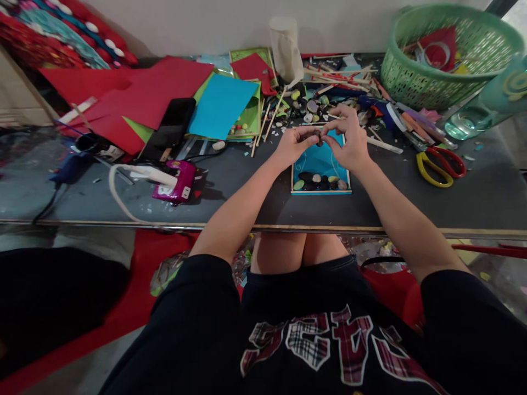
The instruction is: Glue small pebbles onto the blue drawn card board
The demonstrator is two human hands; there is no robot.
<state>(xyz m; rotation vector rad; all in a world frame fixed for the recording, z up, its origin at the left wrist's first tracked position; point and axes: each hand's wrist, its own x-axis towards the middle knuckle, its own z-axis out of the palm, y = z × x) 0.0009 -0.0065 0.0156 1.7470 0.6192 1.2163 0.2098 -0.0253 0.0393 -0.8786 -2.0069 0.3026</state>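
Between the fingertips of my left hand point(295, 144) and my right hand point(346, 141) is a small dark pebble point(318, 139). Both hands pinch it, above a blue panel point(315, 164) framed with thin pale wooden sticks. Along the panel's near edge lies a row of pebbles point(317, 178) in black, green, pinkish and yellowish colours. Faint pale curved lines run down both sides of the blue surface. The panel's far part is partly hidden by my hands.
Loose pebbles point(312, 106) and wooden sticks point(341, 77) lie beyond my hands. To the right are scissors point(440, 166), pens point(415, 126), a cup point(473, 112) and a green basket point(436, 82). Leftward are blue paper point(222, 104), red paper point(164, 82), a phone point(175, 123) and a purple power socket point(176, 184).
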